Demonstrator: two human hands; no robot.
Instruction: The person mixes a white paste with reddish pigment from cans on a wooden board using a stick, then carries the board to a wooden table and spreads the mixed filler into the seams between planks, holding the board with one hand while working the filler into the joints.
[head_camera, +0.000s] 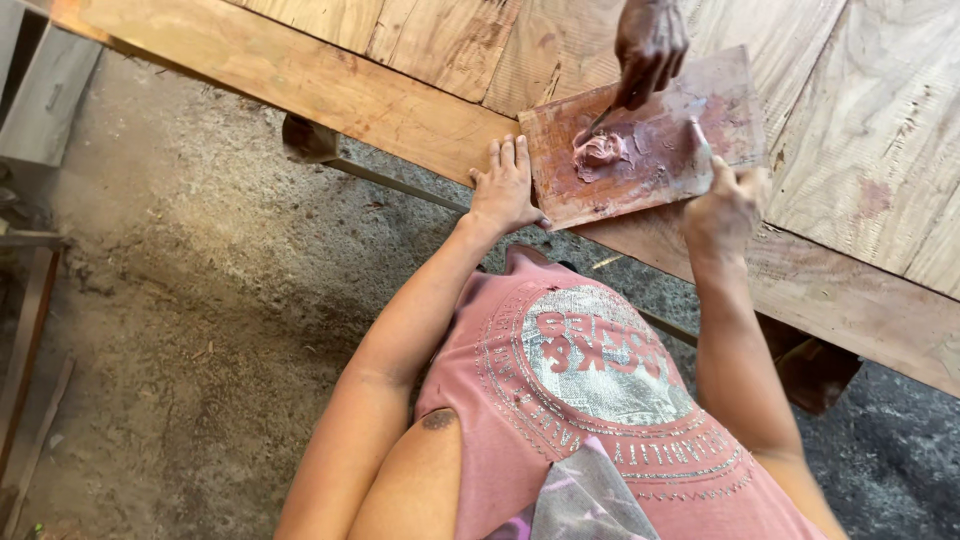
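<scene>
Left hand flat, fingers spread, steadying board; right hand pinching scraper beside pink putty; co-worker's hand above.

1. There is one camera. It sits on the person's head.
2. It looks almost straight down, over a pink shirt and both arms.
3. It is close to the body. The table is at the top, farther off.
4. The floor fills the left.
</scene>
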